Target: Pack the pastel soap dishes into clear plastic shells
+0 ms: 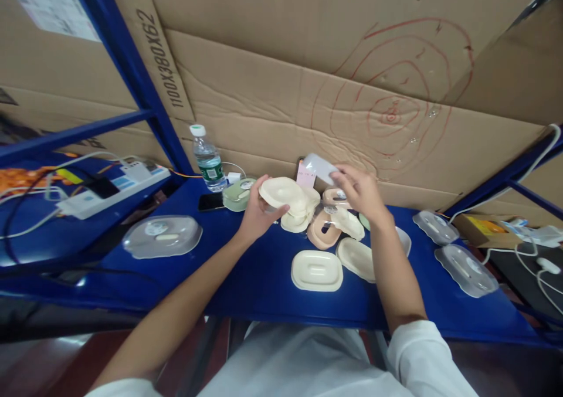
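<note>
My left hand (263, 212) is closed around the side of a cream oval dish (281, 192), which is tilted above the table. Below and beside it sit more cream dishes (295, 223) in a small pile. My right hand (357, 189) pinches a translucent white plastic piece (320, 168) by its edge, raised just right of the held dish. Nearer to me, a cream rectangular dish (316, 271) with a raised middle lies on the blue table. Another cream dish (355, 258) is partly covered by my right forearm. A peach oval piece with a slot (324, 229) lies behind them.
Clear lidded pieces lie at the left (162, 236) and right (466, 271). A water bottle (207, 159), dark phone (211, 202) and green dish (238, 194) stand toward the back. Cardboard (264, 92) forms the back wall; a power strip (114, 192) lies at left.
</note>
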Demonstrator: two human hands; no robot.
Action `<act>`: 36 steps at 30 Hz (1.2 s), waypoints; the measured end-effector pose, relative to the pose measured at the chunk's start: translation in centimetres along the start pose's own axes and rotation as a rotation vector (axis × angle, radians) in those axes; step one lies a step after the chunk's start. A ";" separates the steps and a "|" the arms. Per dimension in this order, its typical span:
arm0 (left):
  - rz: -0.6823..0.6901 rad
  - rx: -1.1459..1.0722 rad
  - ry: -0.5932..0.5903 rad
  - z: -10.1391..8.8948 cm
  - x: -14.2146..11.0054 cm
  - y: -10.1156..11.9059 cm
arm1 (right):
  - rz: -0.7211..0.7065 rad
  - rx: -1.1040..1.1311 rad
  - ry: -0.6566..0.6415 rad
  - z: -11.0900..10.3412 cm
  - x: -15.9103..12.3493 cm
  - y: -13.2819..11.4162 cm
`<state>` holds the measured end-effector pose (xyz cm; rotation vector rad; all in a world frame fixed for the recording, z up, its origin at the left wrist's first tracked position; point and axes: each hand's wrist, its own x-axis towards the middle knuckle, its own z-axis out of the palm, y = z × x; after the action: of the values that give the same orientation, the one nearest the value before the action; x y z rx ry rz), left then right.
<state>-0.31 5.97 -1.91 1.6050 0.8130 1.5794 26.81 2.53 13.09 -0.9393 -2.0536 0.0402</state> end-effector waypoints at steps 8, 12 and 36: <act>0.016 0.343 0.114 -2.5 1.4 -3.2 | 0.069 -0.182 -0.202 -2.1 -0.5 3.5; 0.039 0.629 -0.006 -2.9 1.0 -4.0 | 0.081 -0.238 -0.355 -0.2 -0.5 4.3; -0.207 1.055 0.051 -10.2 3.4 -1.1 | 0.088 -0.180 -0.509 3.6 -1.1 2.9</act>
<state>-10.29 10.11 -1.20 2.0468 1.9774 1.0577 26.38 5.01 8.99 -1.2260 -2.5103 0.1576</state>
